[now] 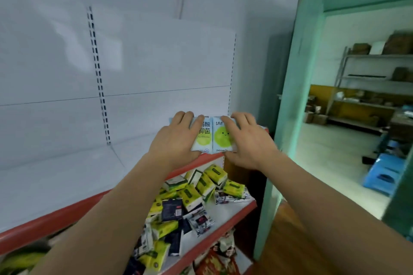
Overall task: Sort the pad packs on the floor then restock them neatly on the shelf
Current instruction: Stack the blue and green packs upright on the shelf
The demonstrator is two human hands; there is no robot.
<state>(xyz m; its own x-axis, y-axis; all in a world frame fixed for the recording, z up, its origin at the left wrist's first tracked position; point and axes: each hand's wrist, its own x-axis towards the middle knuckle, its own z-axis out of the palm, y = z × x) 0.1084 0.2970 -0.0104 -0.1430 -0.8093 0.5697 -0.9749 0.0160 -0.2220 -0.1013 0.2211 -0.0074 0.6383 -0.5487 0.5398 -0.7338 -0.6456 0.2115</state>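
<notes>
White shelving fills the left and middle of the view: a slotted upright [98, 73] runs down the back panel, and the top shelf [67, 176], white with a red front edge, stretches bare across the left. At that shelf's right end the left hand [176, 138] grips the left side of the pad packs [211, 136], fingers curled over their top edge and thumb underneath. These are pale blue packs standing side by side and touching (green circles on the fronts, one with a small smiling face), held upright at the shelf's front right corner; whether their bottoms rest on the shelf I cannot tell. The right hand [245, 140] clasps the packs' right side the same way, fingers hooked over the top. Below, on the lower shelf [232, 212], lies a loose heap of tissue packs [192, 198], yellow-green and dark ones mixed. Further right stands a green door frame [297, 87], and beyond it a blue stool [384, 174] sits on a pale floor.
</notes>
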